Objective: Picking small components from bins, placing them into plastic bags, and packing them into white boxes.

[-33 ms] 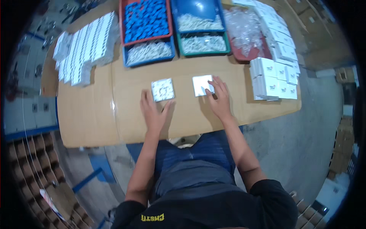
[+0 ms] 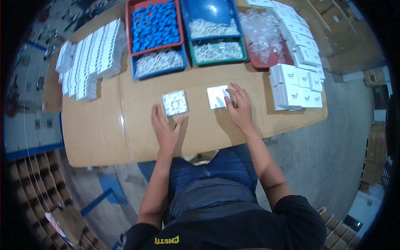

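Observation:
Two square white plates lie flat on the cardboard-covered table in front of me. The left one, a patterned white square plate (image 2: 175, 103), shows a ring of small details on its face. My left hand (image 2: 165, 131) is open just below it, with thumb and fingers spread around its near edge. The right one, a smooth white square plate (image 2: 216, 97), has a plain, shiny face. My right hand (image 2: 240, 107) is open at its right edge, the thumb close to the rim and the fingers stretched past it. Whether the fingertips touch either plate is hard to tell.
Behind are a red tray of blue parts (image 2: 155, 27), a blue tray of white parts (image 2: 160, 63), a green tray of white parts (image 2: 217, 51) and a red tray with clear plastic bags (image 2: 262, 33). Stacked white plates (image 2: 93, 54) stand left, white boxes (image 2: 291, 85) right.
The whole view has shifted slightly. My left thumb has drawn back a little from the patterned plate, and my right hand has eased slightly rightward off the smooth plate. Both plates still lie on the cardboard.

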Demonstrator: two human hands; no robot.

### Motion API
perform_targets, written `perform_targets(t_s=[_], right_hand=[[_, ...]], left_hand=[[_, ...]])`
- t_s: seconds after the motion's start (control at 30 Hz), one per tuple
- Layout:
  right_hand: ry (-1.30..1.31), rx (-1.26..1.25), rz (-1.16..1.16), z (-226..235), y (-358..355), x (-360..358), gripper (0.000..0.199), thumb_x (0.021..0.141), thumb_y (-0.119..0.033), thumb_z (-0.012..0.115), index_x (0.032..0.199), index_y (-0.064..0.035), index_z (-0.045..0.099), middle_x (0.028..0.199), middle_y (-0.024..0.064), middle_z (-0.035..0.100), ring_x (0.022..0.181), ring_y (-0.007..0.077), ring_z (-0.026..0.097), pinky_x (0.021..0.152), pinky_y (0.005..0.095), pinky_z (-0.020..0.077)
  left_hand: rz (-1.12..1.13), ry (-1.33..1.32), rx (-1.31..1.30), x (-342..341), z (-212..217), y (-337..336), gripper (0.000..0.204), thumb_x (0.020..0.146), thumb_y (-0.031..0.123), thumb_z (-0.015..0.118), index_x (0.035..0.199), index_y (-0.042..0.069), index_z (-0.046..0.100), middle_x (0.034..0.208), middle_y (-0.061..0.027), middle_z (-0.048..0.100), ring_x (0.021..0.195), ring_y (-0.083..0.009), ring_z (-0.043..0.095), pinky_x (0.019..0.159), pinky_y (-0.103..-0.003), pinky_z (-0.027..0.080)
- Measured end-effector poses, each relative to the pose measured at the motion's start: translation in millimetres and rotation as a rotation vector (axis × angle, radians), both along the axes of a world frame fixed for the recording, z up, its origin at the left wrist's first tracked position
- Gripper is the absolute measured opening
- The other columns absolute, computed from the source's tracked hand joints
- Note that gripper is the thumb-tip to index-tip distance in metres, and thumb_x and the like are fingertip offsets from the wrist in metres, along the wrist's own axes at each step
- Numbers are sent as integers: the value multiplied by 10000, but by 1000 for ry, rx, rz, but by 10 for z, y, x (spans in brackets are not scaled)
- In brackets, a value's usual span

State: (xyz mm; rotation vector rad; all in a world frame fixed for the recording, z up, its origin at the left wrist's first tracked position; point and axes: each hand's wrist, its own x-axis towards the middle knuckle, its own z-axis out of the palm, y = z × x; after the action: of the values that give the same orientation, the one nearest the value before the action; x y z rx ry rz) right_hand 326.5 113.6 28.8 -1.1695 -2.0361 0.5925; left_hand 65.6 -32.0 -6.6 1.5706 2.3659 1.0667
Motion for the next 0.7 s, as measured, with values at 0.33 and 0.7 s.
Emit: perform_targets(t_s=[0.33,0.7], right_hand=[[-474,-10,-316,1184,3081,845,305,927,-271,635,1174,-121,732,1134,184,737,1046,386,701,918,473,552],[-313,-207,-330,729,4731,859,369,954,-162,564,1285,-65,695,1012,210,753,735,305,759,666,406,598]], left_hand=[[8,13,-79,116,146,156,874,905,359,742,1549,-43,309,1573,-269,338,1480,-435,297,1227,-541,220],[48,74,-223,66,188,111,927,874,436,753,1560,-2,309,1594,-241,325,1510,-429,262,1227,-564,205]])
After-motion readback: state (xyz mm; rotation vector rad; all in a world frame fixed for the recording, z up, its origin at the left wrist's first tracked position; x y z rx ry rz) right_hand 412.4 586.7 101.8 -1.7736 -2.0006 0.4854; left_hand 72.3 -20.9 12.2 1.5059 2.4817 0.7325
